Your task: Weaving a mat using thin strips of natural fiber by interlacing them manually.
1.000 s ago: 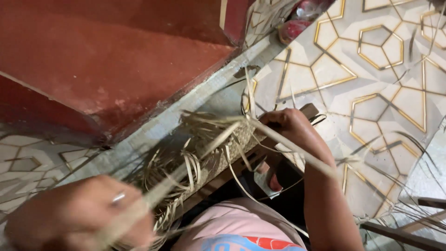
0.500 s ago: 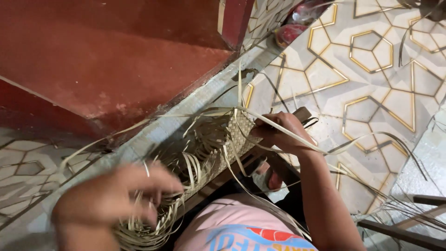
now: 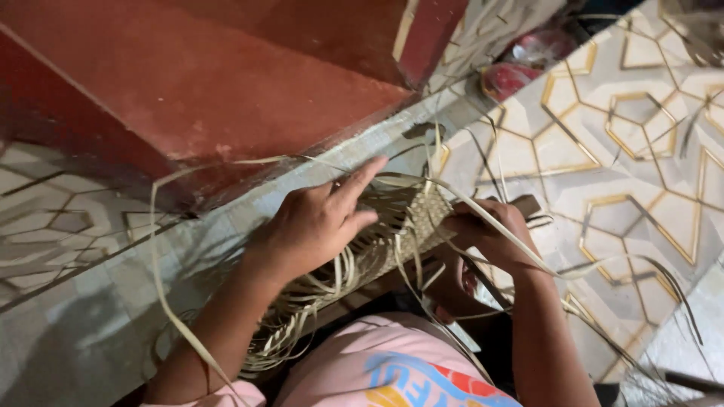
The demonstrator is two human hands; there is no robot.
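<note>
A half-woven mat of pale dried leaf strips (image 3: 392, 234) lies across my lap, its loose ends fanning out toward the lower left. My left hand (image 3: 317, 222) rests on top of the weave with its fingers spread, the index finger pointing up along a strip. At the mat's right end my right hand (image 3: 490, 234) is closed around the edge and pinches a long loose strip (image 3: 603, 275) that curves away to the right. A dark wooden block (image 3: 528, 205) shows just behind that hand.
A red step or ledge (image 3: 226, 83) fills the upper left, edged by a grey strip. Patterned white floor tiles with gold hexagon lines (image 3: 626, 151) spread to the right. A red wrapped object (image 3: 513, 75) lies near the top. More loose strips (image 3: 648, 354) trail at lower right.
My left hand has come up from the lower left and now lies on the weave. A long strip now loops out to the left. The right hand has stayed at the mat's end.
</note>
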